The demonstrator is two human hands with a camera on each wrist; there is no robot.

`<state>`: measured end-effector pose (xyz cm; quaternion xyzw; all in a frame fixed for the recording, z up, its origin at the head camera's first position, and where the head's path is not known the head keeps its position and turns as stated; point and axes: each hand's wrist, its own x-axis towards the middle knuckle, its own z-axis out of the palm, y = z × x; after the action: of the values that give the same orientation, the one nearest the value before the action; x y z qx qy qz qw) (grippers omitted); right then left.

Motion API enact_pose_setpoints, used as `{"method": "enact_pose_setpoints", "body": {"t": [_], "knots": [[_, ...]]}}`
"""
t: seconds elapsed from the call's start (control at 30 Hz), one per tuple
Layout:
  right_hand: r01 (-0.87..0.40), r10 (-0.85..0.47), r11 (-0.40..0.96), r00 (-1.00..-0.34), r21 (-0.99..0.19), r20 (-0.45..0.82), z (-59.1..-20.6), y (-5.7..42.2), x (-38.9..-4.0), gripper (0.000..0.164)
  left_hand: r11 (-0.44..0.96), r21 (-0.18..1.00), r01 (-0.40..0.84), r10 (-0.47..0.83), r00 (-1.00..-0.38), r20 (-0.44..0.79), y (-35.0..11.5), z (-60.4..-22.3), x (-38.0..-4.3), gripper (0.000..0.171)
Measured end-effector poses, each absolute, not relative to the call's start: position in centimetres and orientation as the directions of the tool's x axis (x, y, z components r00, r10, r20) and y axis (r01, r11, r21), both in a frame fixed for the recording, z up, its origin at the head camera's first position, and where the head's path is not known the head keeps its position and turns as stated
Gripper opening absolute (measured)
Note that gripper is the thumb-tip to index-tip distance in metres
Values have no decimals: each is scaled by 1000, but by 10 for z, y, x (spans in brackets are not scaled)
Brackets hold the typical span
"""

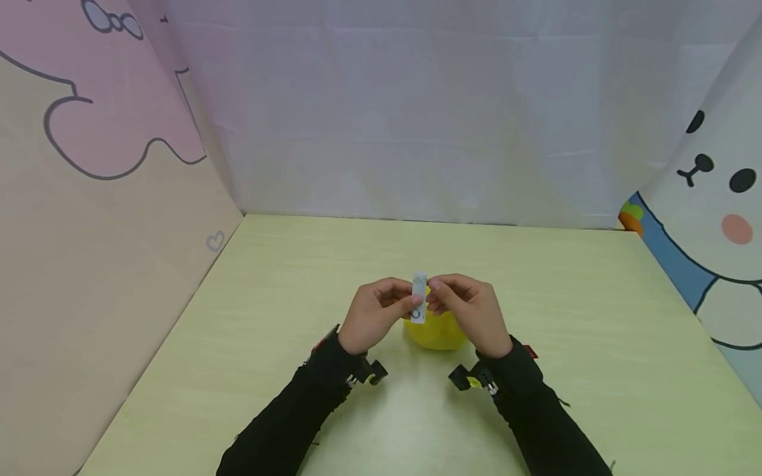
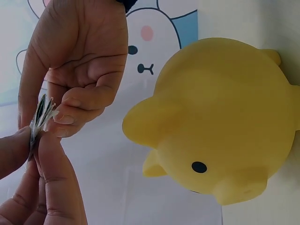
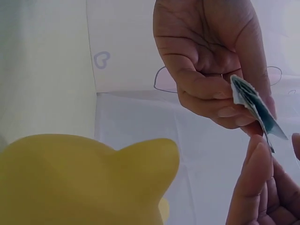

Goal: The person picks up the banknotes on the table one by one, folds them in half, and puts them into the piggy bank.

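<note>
A small folded banknote (image 1: pixel 419 297), narrow and pale with green-blue inner layers, is held upright above the table. My left hand (image 1: pixel 376 311) pinches it, the thumb lying across its near face. From the other side, my right hand (image 1: pixel 470 307) has its thumb and fingers around the edge of the note; how firm that hold is stays partly hidden. The left wrist view shows several thin layers of the note (image 2: pixel 41 112) fanned apart. Beyond and below both hands sits a yellow piggy bank (image 1: pixel 437 334), its ear, eye and snout visible in the left wrist view.
The pale yellow table (image 1: pixel 571 317) extends around the hands. A white curtain (image 1: pixel 405 119) closes off the back. Printed panels flank the table, one with a pink figure (image 1: pixel 131 125) on the left, one with a white bear (image 1: pixel 714 218) on the right.
</note>
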<state>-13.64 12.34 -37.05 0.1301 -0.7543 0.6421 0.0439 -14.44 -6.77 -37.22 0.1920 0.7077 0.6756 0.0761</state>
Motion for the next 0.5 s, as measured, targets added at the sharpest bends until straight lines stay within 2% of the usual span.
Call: {"method": "enact_pose_setpoints", "body": {"t": [0.5], "knots": [[-231, -124, 174, -969, -957, 211, -370, 123, -134, 22, 78, 966, 246, 417, -888, 192, -66, -376, -142, 18]]}}
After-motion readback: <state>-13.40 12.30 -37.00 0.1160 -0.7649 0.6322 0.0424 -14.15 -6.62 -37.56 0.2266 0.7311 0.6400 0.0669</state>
